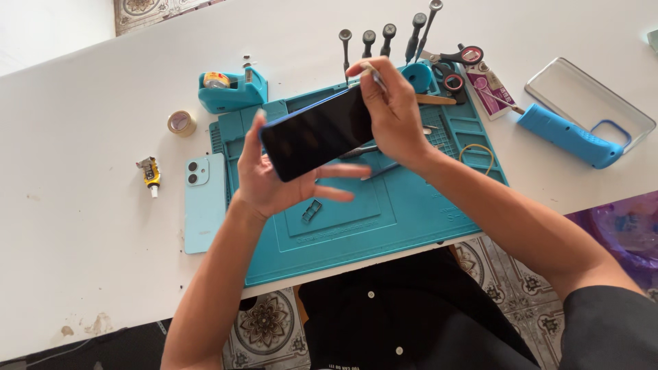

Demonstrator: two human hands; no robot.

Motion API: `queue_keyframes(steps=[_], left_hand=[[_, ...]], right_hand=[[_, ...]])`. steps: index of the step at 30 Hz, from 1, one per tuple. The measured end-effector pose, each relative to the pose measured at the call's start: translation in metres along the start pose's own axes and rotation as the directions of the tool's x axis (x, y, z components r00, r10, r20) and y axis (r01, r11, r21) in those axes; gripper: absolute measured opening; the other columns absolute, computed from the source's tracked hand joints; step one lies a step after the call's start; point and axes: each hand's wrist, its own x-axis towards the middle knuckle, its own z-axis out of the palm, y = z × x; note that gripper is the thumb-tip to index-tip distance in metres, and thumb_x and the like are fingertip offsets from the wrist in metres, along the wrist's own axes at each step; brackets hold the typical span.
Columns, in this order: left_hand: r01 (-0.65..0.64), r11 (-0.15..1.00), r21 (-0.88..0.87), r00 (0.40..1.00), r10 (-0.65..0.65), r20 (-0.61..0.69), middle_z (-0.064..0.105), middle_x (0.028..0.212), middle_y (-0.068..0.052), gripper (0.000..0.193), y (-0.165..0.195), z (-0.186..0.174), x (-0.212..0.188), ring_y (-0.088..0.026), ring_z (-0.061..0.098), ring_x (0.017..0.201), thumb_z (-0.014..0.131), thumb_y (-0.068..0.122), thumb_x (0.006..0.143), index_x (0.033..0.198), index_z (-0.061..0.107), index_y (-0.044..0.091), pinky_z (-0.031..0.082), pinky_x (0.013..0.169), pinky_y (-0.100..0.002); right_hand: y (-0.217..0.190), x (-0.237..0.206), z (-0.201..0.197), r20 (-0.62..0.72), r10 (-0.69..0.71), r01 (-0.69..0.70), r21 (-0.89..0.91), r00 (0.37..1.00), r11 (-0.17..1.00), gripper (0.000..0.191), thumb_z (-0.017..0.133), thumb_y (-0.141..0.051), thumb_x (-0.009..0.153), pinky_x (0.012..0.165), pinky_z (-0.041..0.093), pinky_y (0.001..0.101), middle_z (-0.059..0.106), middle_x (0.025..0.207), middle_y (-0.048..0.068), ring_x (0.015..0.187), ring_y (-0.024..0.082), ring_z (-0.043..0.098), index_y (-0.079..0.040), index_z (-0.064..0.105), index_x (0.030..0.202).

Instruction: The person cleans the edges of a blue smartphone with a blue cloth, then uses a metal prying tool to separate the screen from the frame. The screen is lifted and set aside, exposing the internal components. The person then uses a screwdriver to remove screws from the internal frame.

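The left hand (271,179) cradles a dark-screened smartphone with a blue frame (317,131) from below, thumb up along its near-left end and fingers spread loosely under it, so the phone sits tilted in the air above the teal silicone work mat (384,219). The right hand (394,113) closes over the phone's far-right end, and its thumb and forefinger pinch a thin pale tool (373,74) whose tip I cannot make out clearly.

The risk I see is in the hold. The left fingers are open rather than wrapped, so a sideways push from the right hand could slide the phone off the palm and drop it onto the mat, perhaps onto the small metal clip-shaped frame (312,211) lying just below the left fingers. If the thin tool is pressed at the edge with too much force, it could slip and scratch the glass or jab the left thumb.

Just beside the left wrist, on the white table (82,226), lies a pale blue phone back cover with two camera rings (204,202), close to the table edge; a swing of the left forearm could knock it off.
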Motion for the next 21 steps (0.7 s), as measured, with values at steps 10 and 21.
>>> queue_keyframes(steps=[10, 21], left_hand=[[0.084, 0.906, 0.414, 0.989, -0.026, -0.144, 0.046, 0.148, -0.037, 0.079, 0.005, 0.002, -0.003, -0.049, 0.063, 0.122, 0.058, 0.029, 0.103, 0.166, 0.012, 0.015, 0.063, 0.09, -0.058], [-0.207, 0.768, 0.606, 0.828, 0.468, -0.31, 0.068, 0.121, -0.022, 0.054, 0.002, -0.005, 0.008, -0.035, 0.074, 0.105, 0.059, 0.008, 0.102, 0.147, 0.031, 0.017, 0.068, 0.084, -0.046]], right_hand=[[0.004, 0.011, -0.007, 0.021, -0.176, 0.178, -0.148, 0.984, 0.973, 0.021, 0.048, -0.021, 0.114, 0.065, 0.054, 0.0248, 0.062, 0.094, 0.005, 0.077, 0.011, 0.061, -0.005, 0.061, 0.109], [-0.001, -0.005, -0.005, 0.434, 0.214, 0.102, -0.597, 0.875, 0.795, 0.046, 0.06, -0.025, 0.1, 0.076, 0.056, 0.0454, 0.068, 0.104, 0.021, 0.089, 0.033, 0.07, 0.0, 0.057, 0.139]])
